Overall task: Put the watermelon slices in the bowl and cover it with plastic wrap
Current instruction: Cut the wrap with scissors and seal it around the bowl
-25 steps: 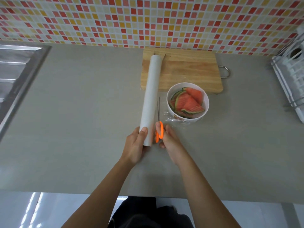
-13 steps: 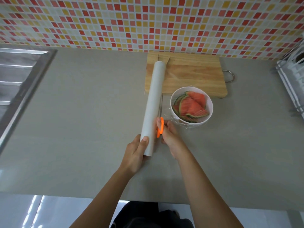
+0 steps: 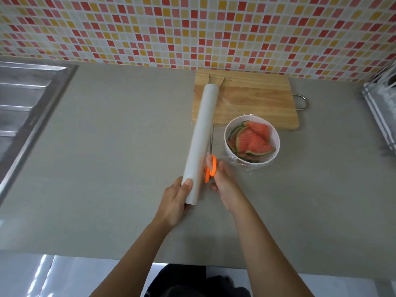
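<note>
A white bowl (image 3: pixel 275 151) on the grey counter holds several watermelon slices (image 3: pixel 250 140) under a sheet of clear plastic wrap (image 3: pixel 222 144) that stretches left to the roll. The long white plastic wrap roll (image 3: pixel 201 133) lies lengthwise, its far end over the cutting board. My left hand (image 3: pixel 174 202) grips the roll's near end. My right hand (image 3: pixel 225 185) holds orange-handled scissors (image 3: pixel 211 161), their blades pointing away along the roll's right side, between roll and bowl.
A wooden cutting board (image 3: pixel 252 99) with a metal loop handle lies behind the bowl against the tiled wall. A steel sink drainboard (image 3: pixel 25 108) is at the left, a white dish rack (image 3: pixel 381 108) at the right edge. The counter's front edge is near my body.
My right hand and the scissors have slid farther along the roll, away from me and towards the cutting board. My left hand stays on the roll's near end.
</note>
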Tool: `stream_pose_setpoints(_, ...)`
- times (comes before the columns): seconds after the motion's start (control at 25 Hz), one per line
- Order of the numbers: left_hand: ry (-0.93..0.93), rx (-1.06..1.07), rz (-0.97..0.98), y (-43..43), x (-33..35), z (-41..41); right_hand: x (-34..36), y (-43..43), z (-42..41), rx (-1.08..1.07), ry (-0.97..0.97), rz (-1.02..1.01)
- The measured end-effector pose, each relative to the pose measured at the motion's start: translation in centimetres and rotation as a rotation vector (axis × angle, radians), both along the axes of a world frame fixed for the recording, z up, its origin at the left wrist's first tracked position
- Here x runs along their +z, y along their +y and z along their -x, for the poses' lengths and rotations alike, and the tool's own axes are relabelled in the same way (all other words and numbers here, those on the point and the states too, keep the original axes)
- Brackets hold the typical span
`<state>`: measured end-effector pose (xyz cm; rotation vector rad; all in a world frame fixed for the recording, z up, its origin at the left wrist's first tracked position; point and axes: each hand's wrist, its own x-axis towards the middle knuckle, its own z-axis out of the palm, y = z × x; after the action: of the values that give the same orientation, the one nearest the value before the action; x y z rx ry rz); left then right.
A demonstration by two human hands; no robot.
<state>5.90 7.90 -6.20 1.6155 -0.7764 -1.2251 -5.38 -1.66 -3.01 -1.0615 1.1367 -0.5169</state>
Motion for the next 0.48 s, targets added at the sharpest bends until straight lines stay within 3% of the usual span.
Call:
stream_pose_setpoints(0.28, -0.001, 0.0, -0.003, 0.0, 0.2, -0.5, -0.8, -1.0, -1.1, -0.069, -0.109, 0.102)
stream_pose_setpoints(0.48, 0.08, 0.016, 0.007, 0.2, 0.4, -0.8, -0.7, -1.1, -1.6, -0.043, -0.079, 0.121)
